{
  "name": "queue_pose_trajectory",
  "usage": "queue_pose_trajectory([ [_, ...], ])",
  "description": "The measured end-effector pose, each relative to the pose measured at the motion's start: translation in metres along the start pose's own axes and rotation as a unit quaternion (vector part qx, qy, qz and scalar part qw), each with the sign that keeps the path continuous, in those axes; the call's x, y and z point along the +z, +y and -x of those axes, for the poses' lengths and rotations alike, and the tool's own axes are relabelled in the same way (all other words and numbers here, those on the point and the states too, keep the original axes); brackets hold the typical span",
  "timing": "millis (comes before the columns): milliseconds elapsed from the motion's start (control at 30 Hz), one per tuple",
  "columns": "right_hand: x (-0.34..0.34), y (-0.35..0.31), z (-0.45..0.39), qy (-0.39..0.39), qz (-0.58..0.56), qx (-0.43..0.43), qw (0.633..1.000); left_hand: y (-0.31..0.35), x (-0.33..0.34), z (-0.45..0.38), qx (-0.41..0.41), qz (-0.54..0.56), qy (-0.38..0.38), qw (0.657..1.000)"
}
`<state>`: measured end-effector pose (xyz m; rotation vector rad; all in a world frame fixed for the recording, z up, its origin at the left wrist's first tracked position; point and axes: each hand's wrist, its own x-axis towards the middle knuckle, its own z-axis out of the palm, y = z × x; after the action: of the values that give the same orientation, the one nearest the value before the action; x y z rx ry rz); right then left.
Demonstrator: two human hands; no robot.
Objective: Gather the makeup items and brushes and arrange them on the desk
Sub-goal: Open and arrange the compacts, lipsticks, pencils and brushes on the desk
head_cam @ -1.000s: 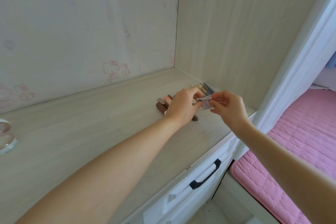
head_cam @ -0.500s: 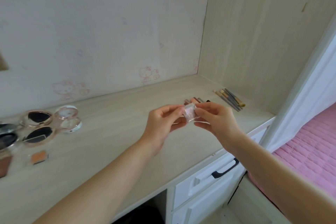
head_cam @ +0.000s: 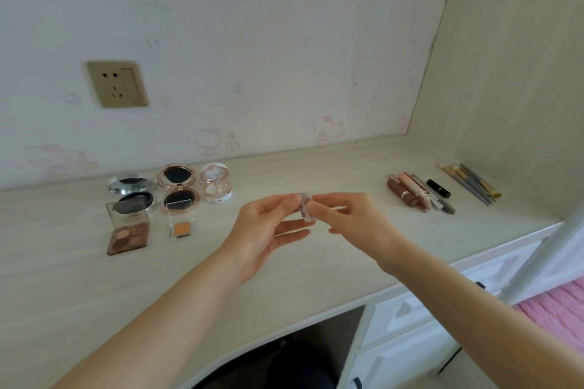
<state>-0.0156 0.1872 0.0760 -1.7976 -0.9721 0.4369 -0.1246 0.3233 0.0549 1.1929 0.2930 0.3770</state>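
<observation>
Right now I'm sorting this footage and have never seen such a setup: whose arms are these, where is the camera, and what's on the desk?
There is no machine here: a person wears a camera on the head, looking down at their own arms. The left hand and right hand together pinch a small clear case above the desk. On the left lie open compacts and an eyeshadow palette. On the right lie lip products and brushes.

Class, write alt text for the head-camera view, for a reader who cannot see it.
Two bare hands, left hand and right hand, pinch a small clear makeup case above a pale desk. Open compacts lie left; lip tubes and brushes right.
</observation>
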Motion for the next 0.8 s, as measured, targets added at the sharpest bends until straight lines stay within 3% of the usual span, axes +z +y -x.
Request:
queue_pose_trajectory([
  [233, 0.045, -0.017, -0.009, -0.001, 0.031, -0.011, 0.999, 0.009, -0.04, 0.024, 0.03, 0.025, 0.032, 0.999],
  [600, 0.106, -0.036, -0.021, -0.102, 0.075, -0.052, 0.991, 0.014, -0.098, 0.059, 0.051, 0.027, 0.093, 0.994],
  [800, 0.115, -0.036, -0.028, -0.119, 0.059, -0.018, 0.991, 0.014, -0.118, 0.067, 0.038, 0.062, 0.105, 0.992],
])
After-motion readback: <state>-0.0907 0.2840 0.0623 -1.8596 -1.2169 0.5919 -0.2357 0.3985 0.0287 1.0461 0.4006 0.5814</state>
